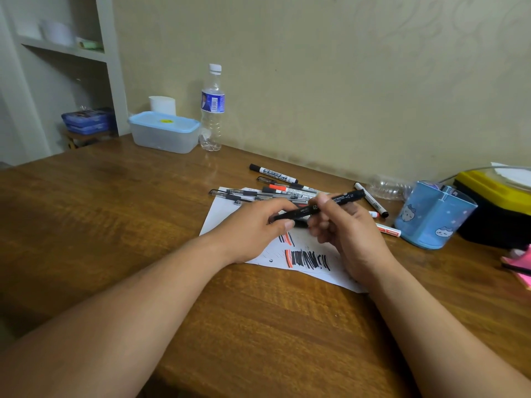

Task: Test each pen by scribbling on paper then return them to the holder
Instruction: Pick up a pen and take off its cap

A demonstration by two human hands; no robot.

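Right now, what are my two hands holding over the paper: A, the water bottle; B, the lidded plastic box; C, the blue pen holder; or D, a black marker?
D: the left hand and the right hand both grip the black marker above the scribbled paper.

Pens [273, 193] lie on the paper's [221, 211] far edge, holder [434, 216] to its right.

black marker [344, 197] barrel: white print, "MARKER" legible, rest too small; white marker [273, 173] and bottle label [213, 102] print unreadable
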